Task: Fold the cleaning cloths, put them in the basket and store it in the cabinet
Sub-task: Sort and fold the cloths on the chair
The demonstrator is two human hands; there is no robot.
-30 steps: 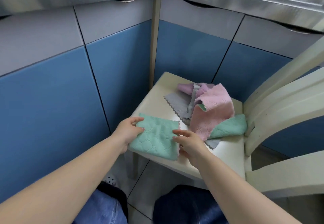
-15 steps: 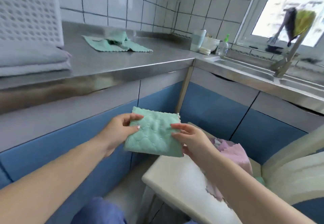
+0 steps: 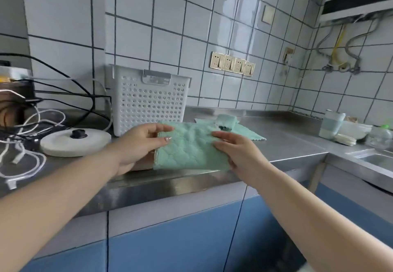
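A folded green cleaning cloth [image 3: 191,147] hangs just above the steel counter's front edge, held between both hands. My left hand [image 3: 138,144] pinches its left edge with thumb on top. My right hand [image 3: 236,150] pinches the right edge. Behind it, a white perforated plastic basket [image 3: 148,101] stands upright on the counter near the tiled wall. Another green cloth [image 3: 238,126] lies flat on the counter to the basket's right, with a small folded green piece on it. Blue cabinet doors [image 3: 170,239] run below the counter.
At the left of the steel counter [image 3: 287,142] lie a white round lid [image 3: 75,142] with a black knob and tangled black and white cables [image 3: 25,135]. A cup [image 3: 331,125], bowls and a sink [image 3: 374,159] are at the right. Wall sockets [image 3: 232,63] sit above.
Both hands lifted the folded green cloth from the chair seat up to counter height. My view swung up from the chair and lower cabinets to the counter and basket.
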